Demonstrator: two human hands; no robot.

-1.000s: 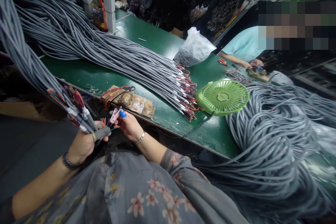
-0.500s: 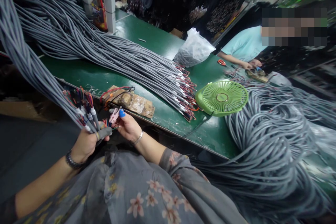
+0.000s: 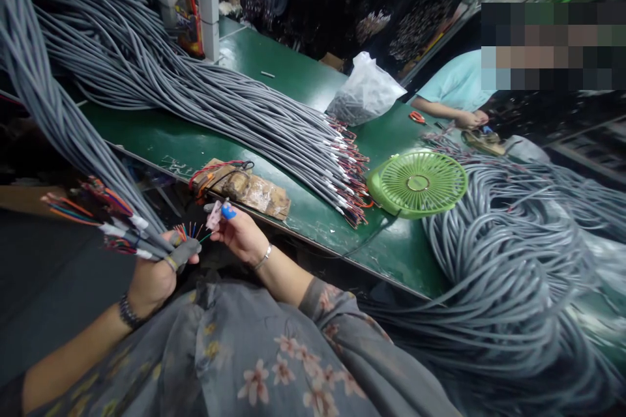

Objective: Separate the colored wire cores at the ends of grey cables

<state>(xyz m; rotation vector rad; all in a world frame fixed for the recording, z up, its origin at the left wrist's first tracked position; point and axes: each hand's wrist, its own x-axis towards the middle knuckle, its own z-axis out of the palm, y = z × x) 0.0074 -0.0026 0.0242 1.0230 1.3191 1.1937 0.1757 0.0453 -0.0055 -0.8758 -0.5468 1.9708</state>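
My left hand point(image 3: 157, 273), with grey covering on its thumb, is closed around a bunch of grey cables point(image 3: 141, 203). Their stripped ends fan out to the left in coloured wires point(image 3: 78, 208). Short coloured wires point(image 3: 190, 232) also stick up beside that thumb. Just to the right, my right hand point(image 3: 243, 238) pinches a small pale pink tool point(image 3: 214, 216), whose exact kind I cannot make out. A blue cover point(image 3: 227, 211) sits on a digit of this hand. One thin green wire point(image 3: 205, 237) spans the gap between both hands.
A wooden block point(image 3: 259, 194) with wires lies at the edge of the green table point(image 3: 293, 88). Behind it stretches a thick bundle of grey cables point(image 3: 235, 98). Rightward are a green fan point(image 3: 418, 184), a plastic bag point(image 3: 364, 91), coiled cables point(image 3: 508, 241) and a co-worker point(image 3: 452, 81).
The cable ends in my left hand have swung left and down, and their wires now spread sideways. My hands have moved slightly apart, with the green wire between them. The view has shifted slightly.
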